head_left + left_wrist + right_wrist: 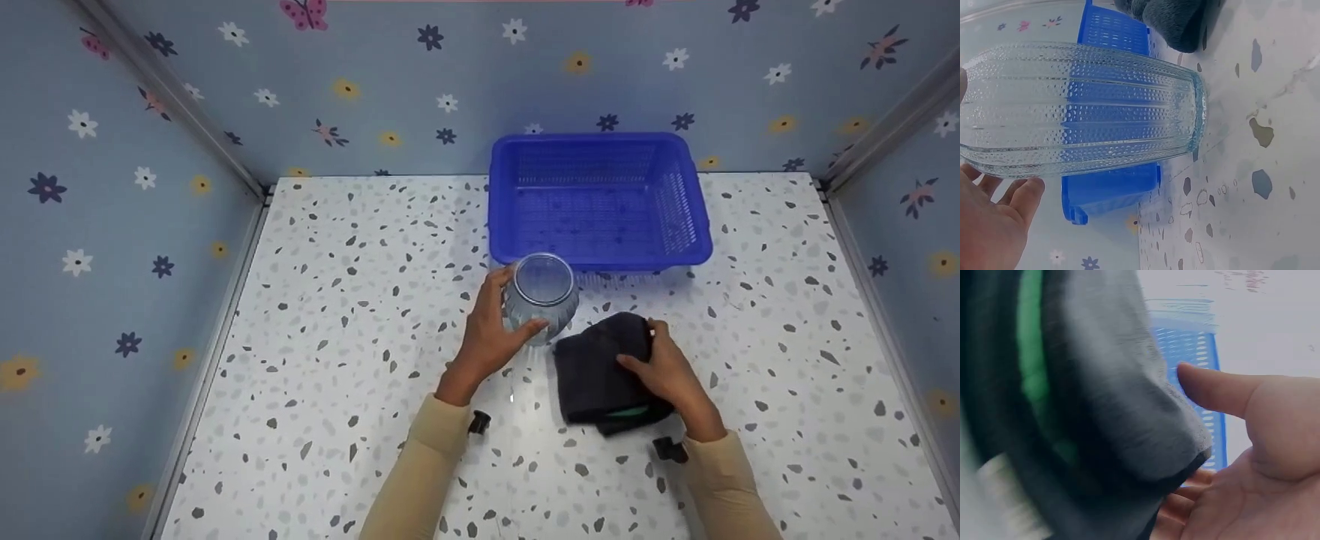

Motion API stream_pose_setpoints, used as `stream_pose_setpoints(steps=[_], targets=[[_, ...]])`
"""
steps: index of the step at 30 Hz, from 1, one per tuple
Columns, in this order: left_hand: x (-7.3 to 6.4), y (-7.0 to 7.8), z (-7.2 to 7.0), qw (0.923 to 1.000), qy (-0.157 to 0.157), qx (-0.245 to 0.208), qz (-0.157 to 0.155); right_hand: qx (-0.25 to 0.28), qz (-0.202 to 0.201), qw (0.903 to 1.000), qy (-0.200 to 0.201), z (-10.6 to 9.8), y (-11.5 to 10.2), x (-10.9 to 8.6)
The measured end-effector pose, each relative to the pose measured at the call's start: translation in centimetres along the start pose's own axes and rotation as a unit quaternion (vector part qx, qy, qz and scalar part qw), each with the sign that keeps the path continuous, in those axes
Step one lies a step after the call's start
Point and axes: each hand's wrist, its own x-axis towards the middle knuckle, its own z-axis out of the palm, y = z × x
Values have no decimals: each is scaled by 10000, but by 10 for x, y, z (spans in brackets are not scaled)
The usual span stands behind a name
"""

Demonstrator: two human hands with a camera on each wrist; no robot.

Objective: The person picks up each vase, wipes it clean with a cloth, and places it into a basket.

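Note:
My left hand [491, 330] grips a clear ribbed glass vase [551, 311], thumb on the near side and fingers round the far left side. In the left wrist view the vase [1123, 109] stands with its narrow base close over the table, its dimpled surface showing the blue behind it. Over to the right, my right hand [667, 371] holds a folded dark grey cloth [600, 367] by its right edge, with the thumb on top. A green strip shows between the folds of the cloth [1123, 382], which is blurred in the right wrist view.
A blue plastic basket [600, 262] with perforated sides stands at the back against the flowered wall [420, 82], just beyond the vase. The speckled white tabletop [337, 300] is bounded by wall panels at left and right. Small black pieces [670, 450] sit by each wrist.

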Motion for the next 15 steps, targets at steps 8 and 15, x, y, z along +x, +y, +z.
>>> stream_pose_setpoints(steps=[8,15], targets=[[-3,0,7,9997,189,22,169,-307,-73,9987,411,2,21,-11],[-3,-2,15,9995,202,192,147,-417,-1153,9746,1872,-2,17,-5]])
